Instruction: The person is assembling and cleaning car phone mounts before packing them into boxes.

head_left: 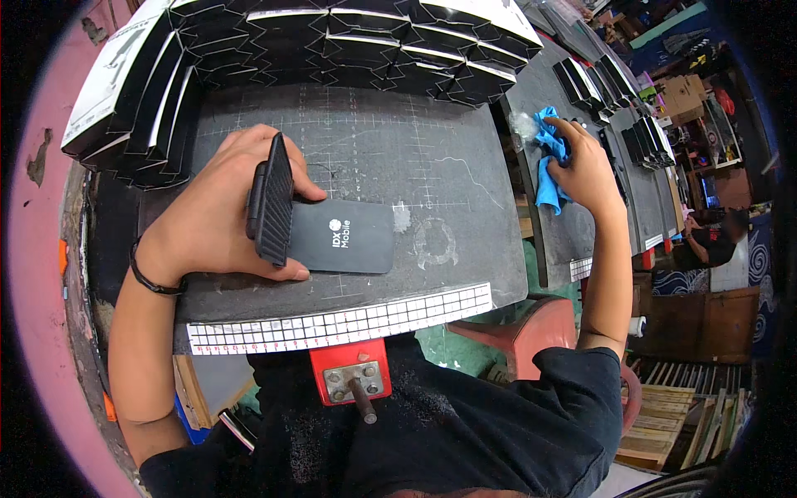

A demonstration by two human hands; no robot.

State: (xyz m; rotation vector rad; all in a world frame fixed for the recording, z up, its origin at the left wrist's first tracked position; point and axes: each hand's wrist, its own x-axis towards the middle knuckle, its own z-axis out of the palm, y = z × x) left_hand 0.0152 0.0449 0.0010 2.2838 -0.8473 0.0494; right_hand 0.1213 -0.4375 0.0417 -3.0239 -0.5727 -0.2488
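Observation:
My left hand [212,199] grips a dark grey flat piece [365,236] with rounded corners and white printing, lying on the dark worktable [465,241]. A black ribbed panel [278,199] stands upright at its left end, so the whole looks like a folding phone stand. Thumb and fingers reach round both long sides of it. Over at the right, my right hand [588,170] pinches a crumpled blue cloth [548,187] on the neighbouring dark table. Beside the cloth lies a clear, crinkled plastic piece [523,126].
Stacked black boxes [357,50] with white faces line the worktable's back and left. More boxes [647,141] stand on the right table. A white gridded ruler strip [340,319] edges the front, above a red metal fixture [353,372]. A red chair [531,332] and another person [714,245] are at right.

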